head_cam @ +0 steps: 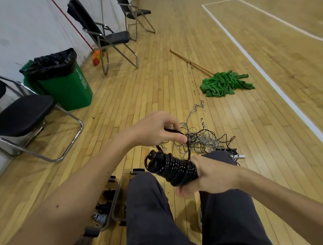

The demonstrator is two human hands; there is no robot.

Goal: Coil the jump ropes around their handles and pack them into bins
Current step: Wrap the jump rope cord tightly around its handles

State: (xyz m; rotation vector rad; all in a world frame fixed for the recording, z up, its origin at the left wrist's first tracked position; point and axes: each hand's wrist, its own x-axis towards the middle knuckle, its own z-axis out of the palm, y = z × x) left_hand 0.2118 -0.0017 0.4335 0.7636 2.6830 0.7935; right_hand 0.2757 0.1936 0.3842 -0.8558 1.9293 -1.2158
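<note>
Coiled black rope (pixel 173 168) is gripped by the right hand (pixel 213 176), fingers curled; loose end (pixel 189 151) is pinched by the left hand (pixel 153 130) at 11 o'clock.

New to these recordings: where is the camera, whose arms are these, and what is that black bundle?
No machine here: one wide-angle camera sits on a person's head, looking down at their own bare arms. The right hand grips a black jump rope with white flecks, wound into a thick coil. The left hand pinches its loose strand above the coil. On the wooden gym floor beyond lie a tangle of thin grey and black ropes, a green cloth mop and a green rubbish bin with a black liner. A clear plastic bin by the left leg holds coiled ropes.
</note>
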